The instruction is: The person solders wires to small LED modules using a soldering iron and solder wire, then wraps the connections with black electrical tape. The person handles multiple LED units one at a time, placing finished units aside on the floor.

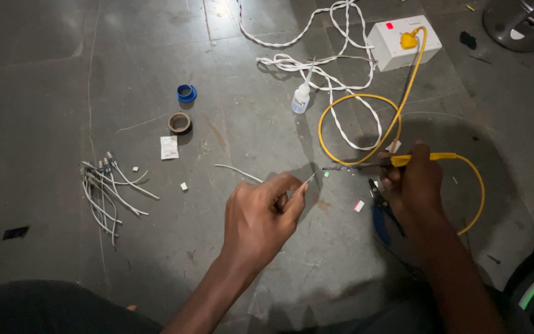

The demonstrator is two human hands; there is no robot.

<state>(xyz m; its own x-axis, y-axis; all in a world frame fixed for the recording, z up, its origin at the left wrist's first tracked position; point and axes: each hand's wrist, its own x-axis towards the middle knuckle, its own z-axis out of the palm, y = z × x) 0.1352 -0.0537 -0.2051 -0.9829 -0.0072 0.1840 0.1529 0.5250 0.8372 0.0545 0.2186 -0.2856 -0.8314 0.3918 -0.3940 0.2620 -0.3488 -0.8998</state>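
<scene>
Dark tiled floor [63,74] carries everything. Left hand [261,216] has its fingers [295,196] pinching a thin wire end [309,179], held just above the floor. Right hand [416,185] is closed around a yellow-handled soldering iron [403,160], whose tip points left, near the wire end but apart from it. Its yellow cord [366,124] loops up to a white socket box [403,42]. Blue-handled pliers [379,213] lie under the right hand; a bundle of white leads [109,192] lies well apart to the left. By my judgement, tinning or soldering the wire end is in hand; it calls for bringing tip and wire steadily together.
</scene>
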